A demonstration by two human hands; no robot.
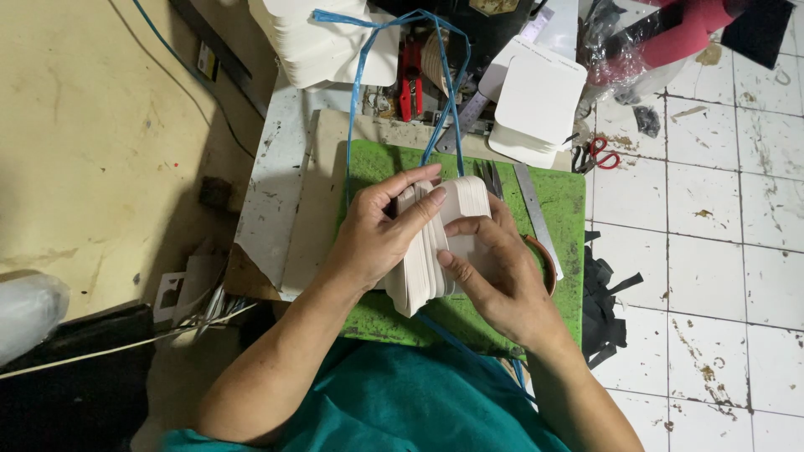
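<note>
Over the green mat (559, 201) at centre, both hands clamp the stack of white cards (435, 243): left hand (377, 238) curled on from nine o'clock, right hand (498, 280) from four; stack's long axis runs twelve-to-six.

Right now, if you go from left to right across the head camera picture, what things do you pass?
Yellowish bare floor → worn white tabletop → left hand → thick stack of cream rounded cards → right hand → long metal ruler → small red-handled scissors → white tiled floor.
</note>
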